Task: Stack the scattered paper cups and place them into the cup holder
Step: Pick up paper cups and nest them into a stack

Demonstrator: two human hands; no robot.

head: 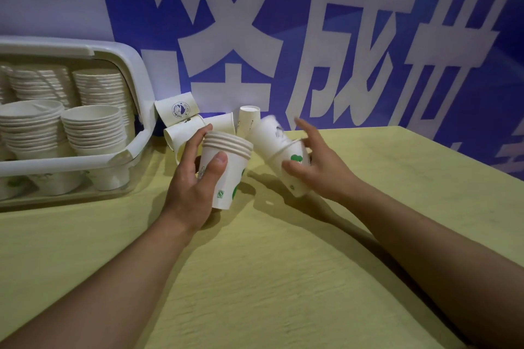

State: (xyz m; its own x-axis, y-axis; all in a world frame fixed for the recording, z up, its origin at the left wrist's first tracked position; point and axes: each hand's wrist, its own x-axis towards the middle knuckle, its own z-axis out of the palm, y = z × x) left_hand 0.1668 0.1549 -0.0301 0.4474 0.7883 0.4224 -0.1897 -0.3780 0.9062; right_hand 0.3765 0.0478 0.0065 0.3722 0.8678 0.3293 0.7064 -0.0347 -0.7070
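Paper cups nested into a short stack point(226, 167) sit upright in the left hand point(192, 181), whose thumb lies across the front of the stack and whose fingers curl round its far side; several rolled rims show one above the other at the top. The base of the stack is low over the yellow worktop point(283, 278), though whether it touches the surface cannot be told. Just to the right, a second pair of nested cups point(283, 159) is tilted, its closed end pointing up and away and blurred by motion. The right hand point(317, 167) holds this pair from the right side, thumb on the near wall and fingers spread over the top; a green printed mark shows between thumb and fingers. Behind both hands, loose cups point(181, 125) lie on their sides against the blue wall banner point(340, 22), one with a round blue logo, and another cup point(248, 119) stands upside down just beside them. At the left, the white cup holder point(141, 110) sits on the worktop against the banner, holding four stacks of cups point(93, 127) side by side, rims up, the nearer two stacks lower than the two behind
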